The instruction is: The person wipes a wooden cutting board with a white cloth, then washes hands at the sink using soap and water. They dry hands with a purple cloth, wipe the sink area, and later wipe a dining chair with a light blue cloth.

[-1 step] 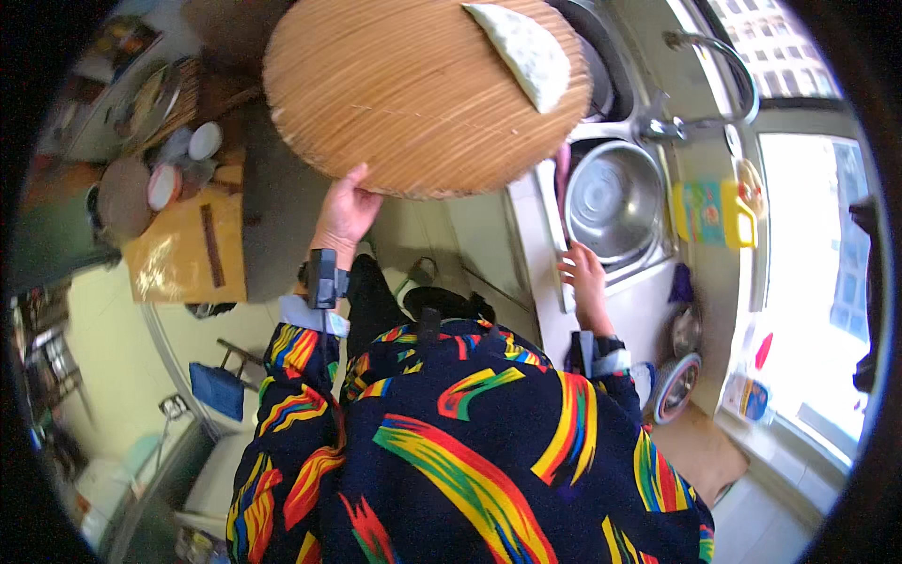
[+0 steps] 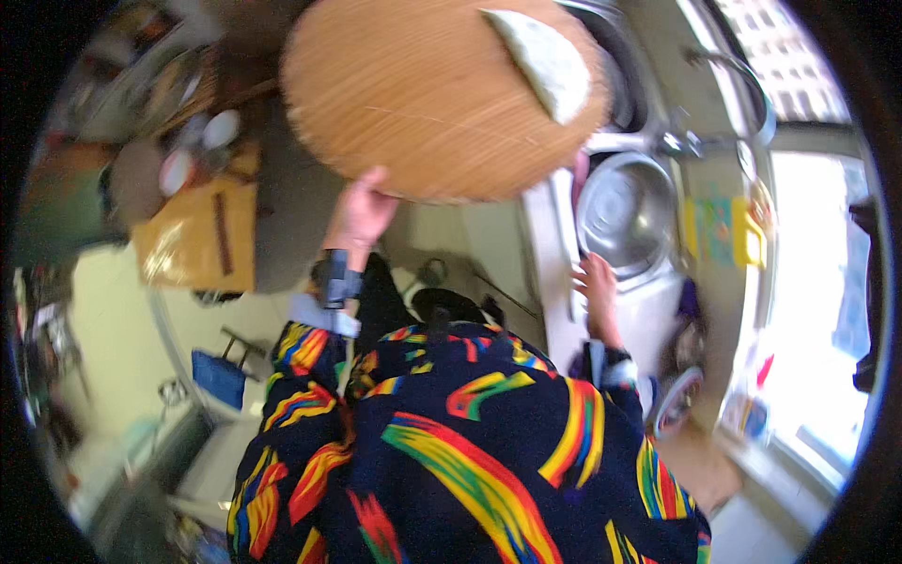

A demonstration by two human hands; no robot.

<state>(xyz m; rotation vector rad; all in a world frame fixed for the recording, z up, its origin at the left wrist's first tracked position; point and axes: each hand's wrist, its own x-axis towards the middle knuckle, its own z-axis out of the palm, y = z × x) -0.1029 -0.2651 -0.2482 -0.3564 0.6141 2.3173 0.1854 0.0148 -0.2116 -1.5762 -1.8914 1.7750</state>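
Note:
My left hand (image 2: 366,211) is closed on the near edge of a large round tray (image 2: 404,103) of tan woven strips, held up ahead of me. Toward the tray's right side lies a half-moon of white folded dough (image 2: 550,70) with faint greenish specks. My right hand (image 2: 598,289), its fingers apart and holding nothing I can see, is beside the near rim of a round steel basin (image 2: 625,211) in the sink. Motion blur hides whether those fingers touch the rim. The tray's far edge runs out of the picture.
The steel sink (image 2: 648,113) has a curved faucet (image 2: 752,94) behind it. A yellow jug (image 2: 723,230) stands on the window ledge. At left, a table with a tan cover (image 2: 193,240) bears several jars and bowls. A blue stool (image 2: 218,383) is at lower left.
The view has shifted slightly and blurred, so the tray, hands and sink all appear a little farther right. My left hand keeps the tray; the right hand stays by the basin.

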